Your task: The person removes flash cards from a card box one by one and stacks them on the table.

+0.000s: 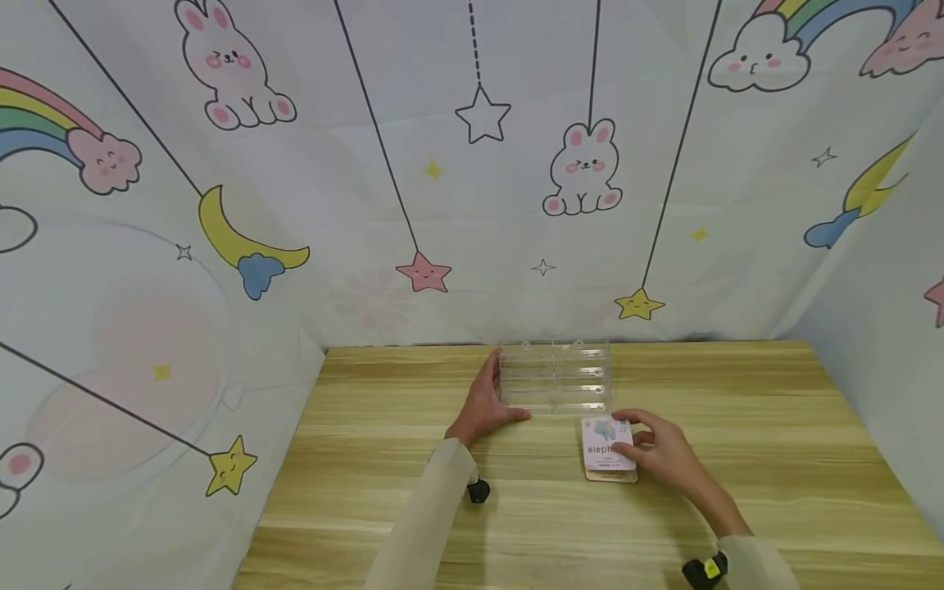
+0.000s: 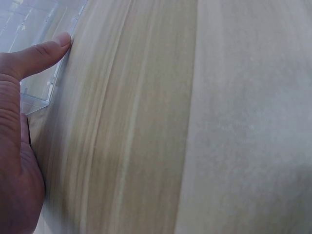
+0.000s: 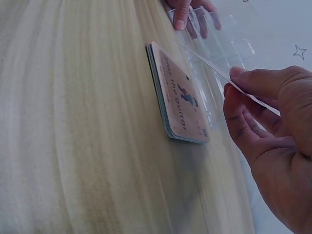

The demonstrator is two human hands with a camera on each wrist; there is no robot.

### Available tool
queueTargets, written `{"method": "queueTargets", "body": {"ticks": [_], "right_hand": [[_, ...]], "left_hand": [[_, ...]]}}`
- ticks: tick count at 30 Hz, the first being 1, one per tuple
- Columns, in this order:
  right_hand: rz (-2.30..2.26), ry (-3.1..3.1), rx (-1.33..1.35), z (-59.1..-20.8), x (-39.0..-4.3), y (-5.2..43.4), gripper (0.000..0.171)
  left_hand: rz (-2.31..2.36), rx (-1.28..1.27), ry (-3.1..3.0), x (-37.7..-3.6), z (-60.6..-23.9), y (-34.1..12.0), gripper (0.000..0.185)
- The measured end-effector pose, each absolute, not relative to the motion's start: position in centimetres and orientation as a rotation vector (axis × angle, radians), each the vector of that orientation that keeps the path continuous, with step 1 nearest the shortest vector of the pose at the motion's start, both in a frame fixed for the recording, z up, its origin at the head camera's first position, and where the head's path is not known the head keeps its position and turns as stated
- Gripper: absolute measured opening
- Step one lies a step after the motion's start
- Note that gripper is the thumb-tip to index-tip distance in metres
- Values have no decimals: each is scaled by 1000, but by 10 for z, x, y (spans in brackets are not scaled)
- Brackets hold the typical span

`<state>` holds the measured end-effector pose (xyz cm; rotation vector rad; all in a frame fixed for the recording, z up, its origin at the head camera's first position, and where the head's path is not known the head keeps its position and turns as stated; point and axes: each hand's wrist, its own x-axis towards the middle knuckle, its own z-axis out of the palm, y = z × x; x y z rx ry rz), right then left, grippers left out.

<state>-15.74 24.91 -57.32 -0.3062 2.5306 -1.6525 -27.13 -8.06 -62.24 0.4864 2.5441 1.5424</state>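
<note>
A wooden bench (image 1: 737, 426) fills the lower half of the head view, with cartoon fabric walls behind it. Left of centre, the left hand (image 1: 483, 406) rests against the left end of a clear plastic compartment box (image 1: 555, 377), fingers straight, thumb along its front edge. Just right of centre, the right hand (image 1: 660, 451) pinches a single card (image 1: 606, 442) at its edge above a small stack of cards (image 3: 178, 95), which lies flat just in front of the box.

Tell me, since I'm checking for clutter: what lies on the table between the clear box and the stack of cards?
Nothing: only a short strip of bare wooden table separates the clear box from the stack of cards, seen in the head view.
</note>
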Motion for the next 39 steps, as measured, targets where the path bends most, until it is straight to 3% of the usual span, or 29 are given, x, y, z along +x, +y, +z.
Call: {"method": "queueTargets", "body": {"ticks": [13,27,39], "right_hand": [[-1620,2496,-253,-586,-152,250,48],[-1301,2861,-464,-597,-152,250,44],[-1231,2888,-484,-603,-153,251,42]], "left_hand": [[1542,479,2551,-271,-624,-81,134],[1546,496,2555,-274,-629,-81,135],[1535,494,2561,-274,-628,-82,136]]}}
